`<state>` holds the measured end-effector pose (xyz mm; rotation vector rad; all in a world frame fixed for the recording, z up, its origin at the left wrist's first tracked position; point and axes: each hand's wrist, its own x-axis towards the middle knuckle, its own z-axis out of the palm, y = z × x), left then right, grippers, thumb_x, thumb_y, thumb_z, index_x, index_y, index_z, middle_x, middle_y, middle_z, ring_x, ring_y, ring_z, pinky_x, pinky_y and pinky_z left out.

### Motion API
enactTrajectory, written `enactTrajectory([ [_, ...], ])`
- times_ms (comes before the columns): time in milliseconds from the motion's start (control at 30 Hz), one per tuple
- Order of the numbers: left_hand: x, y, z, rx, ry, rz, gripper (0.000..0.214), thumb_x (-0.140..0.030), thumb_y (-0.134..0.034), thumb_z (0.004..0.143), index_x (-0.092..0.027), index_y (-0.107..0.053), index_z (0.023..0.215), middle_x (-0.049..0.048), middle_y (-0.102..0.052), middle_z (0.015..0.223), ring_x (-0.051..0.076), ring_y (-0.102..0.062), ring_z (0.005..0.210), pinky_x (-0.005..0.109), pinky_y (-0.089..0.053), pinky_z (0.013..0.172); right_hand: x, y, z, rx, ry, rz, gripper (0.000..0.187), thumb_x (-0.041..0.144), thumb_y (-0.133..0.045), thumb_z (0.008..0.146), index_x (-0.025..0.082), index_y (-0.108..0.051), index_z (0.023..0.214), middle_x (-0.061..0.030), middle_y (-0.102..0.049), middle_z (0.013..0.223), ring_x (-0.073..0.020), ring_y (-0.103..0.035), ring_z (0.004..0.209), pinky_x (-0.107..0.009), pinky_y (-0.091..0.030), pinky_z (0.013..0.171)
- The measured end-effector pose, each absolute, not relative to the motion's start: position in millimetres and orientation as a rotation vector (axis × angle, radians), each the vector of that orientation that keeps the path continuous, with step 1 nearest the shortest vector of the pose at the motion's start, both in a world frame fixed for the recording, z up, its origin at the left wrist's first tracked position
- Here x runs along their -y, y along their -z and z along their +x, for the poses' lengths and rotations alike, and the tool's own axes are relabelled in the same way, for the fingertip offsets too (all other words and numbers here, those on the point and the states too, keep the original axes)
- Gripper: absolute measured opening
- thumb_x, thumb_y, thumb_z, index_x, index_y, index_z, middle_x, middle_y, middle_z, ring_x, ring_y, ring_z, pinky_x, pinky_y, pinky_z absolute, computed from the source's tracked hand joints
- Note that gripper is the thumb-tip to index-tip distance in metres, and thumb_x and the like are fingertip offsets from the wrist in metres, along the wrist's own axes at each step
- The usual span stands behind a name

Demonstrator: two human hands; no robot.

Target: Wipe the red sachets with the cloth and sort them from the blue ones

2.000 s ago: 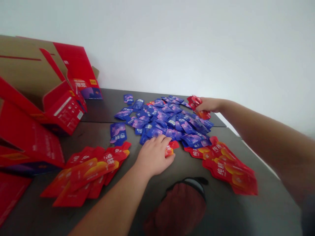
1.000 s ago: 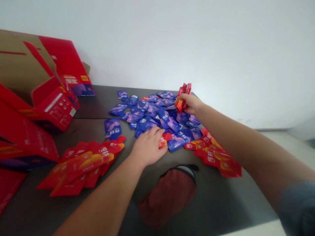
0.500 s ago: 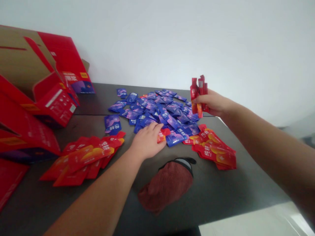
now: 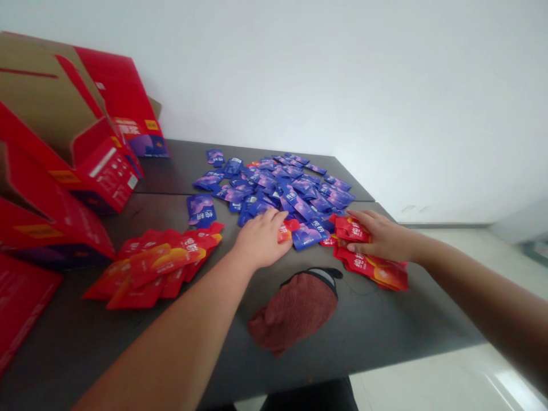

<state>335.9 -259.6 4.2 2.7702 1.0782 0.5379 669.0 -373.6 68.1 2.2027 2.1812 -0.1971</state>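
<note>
A heap of blue sachets (image 4: 278,185) covers the middle of the dark table (image 4: 385,331). My left hand (image 4: 259,240) lies palm down at the heap's near edge, its fingers curled on a red sachet (image 4: 286,231). My right hand (image 4: 381,235) presses a small bundle of red sachets (image 4: 351,228) onto the right-hand pile of red sachets (image 4: 377,271), with its fingers stretched over them. A second pile of red sachets (image 4: 154,265) lies to the left of my left arm.
Opened red cardboard boxes (image 4: 64,165) stand at the left, one with a brown inside. A dark red cloth (image 4: 295,311) lies near the table's front edge, between my arms. A white wall rises behind; pale floor shows at the right.
My right hand picked up red sachets at the far side of the blue heap, lifted them and brought them down onto the right red pile. My left hand stayed on its red sachet.
</note>
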Motion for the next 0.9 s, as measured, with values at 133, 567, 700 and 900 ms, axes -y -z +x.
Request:
enactTrajectory([
  [133, 262, -8, 333, -1.036, -0.541, 2.783, 0.064, -0.042, -0.055, 0.096, -0.024, -0.048, 0.157, 0.0073, -0.054, 0.155, 0.03, -0.061, 0.129, 0.044, -0.05, 0.109, 373, -78, 660, -2.249, 0.205, 2.154, 0.1, 0.077, -0.06, 0.089, 0.025, -0.03, 0.169, -0.0184, -0.042, 0.167, -0.0417, -0.048, 0.15, -0.057, -0.043, 0.123],
  [567, 271, -11, 336, -1.031, -0.518, 2.784, 0.076, -0.07, -0.061, 0.094, -0.022, -0.054, 0.152, 0.0102, -0.061, 0.147, 0.036, -0.056, 0.129, 0.054, -0.047, 0.107, 293, -83, 609, -2.443, 0.23, 2.158, 0.075, 0.066, -0.053, 0.099, 0.022, -0.048, 0.16, -0.0156, -0.054, 0.161, -0.0382, -0.053, 0.147, -0.056, -0.042, 0.124],
  [700, 267, -11, 334, -1.035, -0.526, 2.776, 0.075, -0.073, -0.06, 0.093, -0.025, -0.054, 0.151, 0.0081, -0.06, 0.147, 0.035, -0.056, 0.127, 0.052, -0.048, 0.106, 222, -79, 594, -2.524, 0.171, 2.206, 0.067, 0.054, -0.054, 0.101, 0.018, -0.05, 0.158, -0.0153, -0.059, 0.157, -0.0353, -0.058, 0.142, -0.05, -0.045, 0.122],
  [900, 264, -11, 334, -1.037, -0.542, 2.714, 0.073, -0.075, -0.059, 0.093, -0.028, -0.054, 0.149, 0.0061, -0.062, 0.145, 0.033, -0.057, 0.126, 0.052, -0.048, 0.105, 100, -71, 563, -2.537, 0.07, 2.19, 0.068, 0.052, -0.063, 0.099, 0.013, -0.054, 0.154, -0.022, -0.06, 0.154, -0.0409, -0.055, 0.143, -0.052, -0.041, 0.123],
])
